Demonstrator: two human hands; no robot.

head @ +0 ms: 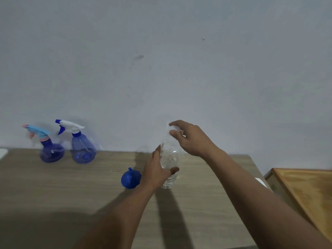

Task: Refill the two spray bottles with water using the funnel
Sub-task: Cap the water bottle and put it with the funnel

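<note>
A clear plastic water bottle (169, 159) stands upright on the wooden table (62, 186), near the middle. My left hand (156, 169) wraps around its body. My right hand (188, 137) pinches its white cap (175, 128) from above. A blue funnel (130, 178) lies upside down on the table just left of my left hand, spout up. Two blue spray bottles stand at the back left against the wall: one with a light blue and pink trigger head (50, 150), one with a white and blue trigger head (81, 148). Both have their heads on.
A pale wall (161, 69) rises directly behind the table. A lower wooden surface with an orange-brown top (309, 191) sits to the right of the table. A white object (3, 152) shows at the table's far left edge.
</note>
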